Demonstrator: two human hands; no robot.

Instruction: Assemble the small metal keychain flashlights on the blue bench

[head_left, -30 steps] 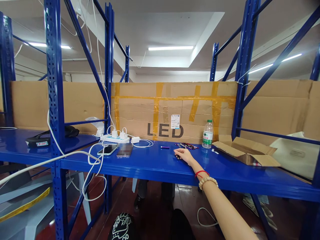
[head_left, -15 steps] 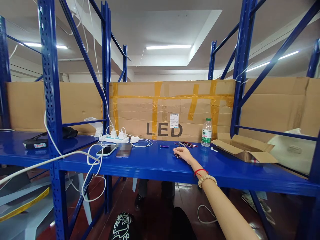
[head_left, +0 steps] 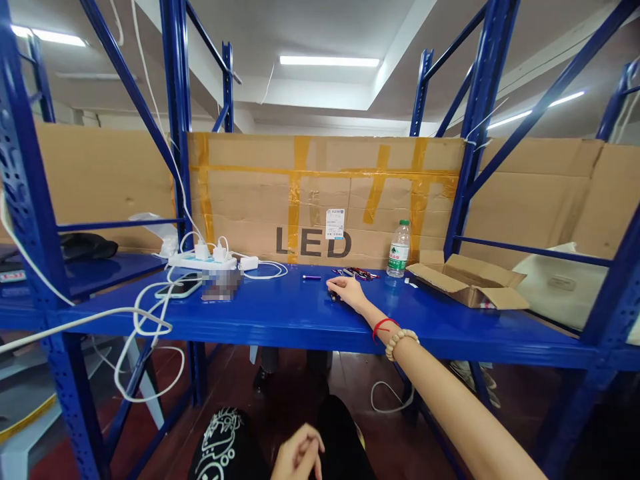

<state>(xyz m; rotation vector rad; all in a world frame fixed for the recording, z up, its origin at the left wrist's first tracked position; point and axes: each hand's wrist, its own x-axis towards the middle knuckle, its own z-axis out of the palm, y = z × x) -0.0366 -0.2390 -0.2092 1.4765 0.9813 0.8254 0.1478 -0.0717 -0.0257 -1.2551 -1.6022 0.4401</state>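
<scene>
My right hand (head_left: 349, 293) reaches over the blue shelf, its fingers pinched on a small dark object (head_left: 333, 295) at the tabletop. What kind of object it is stays mostly hidden beneath the fingertips. Just behind the hand lies a loose pile of slim dark and reddish pens (head_left: 361, 273). A single purple-blue pen (head_left: 311, 277) rests on its own to the left of them. Low in the view, my left hand (head_left: 299, 453) is over my lap with its fingers loosely bent and apart; nothing shows in it.
A water bottle (head_left: 399, 250) with a green cap stands behind the right hand, beside an opened cardboard box (head_left: 467, 280). On the left are a phone (head_left: 179, 285), a white power strip (head_left: 203, 261) and looping white cables (head_left: 145, 320). Blue rack posts (head_left: 175, 100) frame both sides.
My left hand has come into view from below. The head view has shifted right and down, so the shelf appears farther left. My right hand stays by the pens.
</scene>
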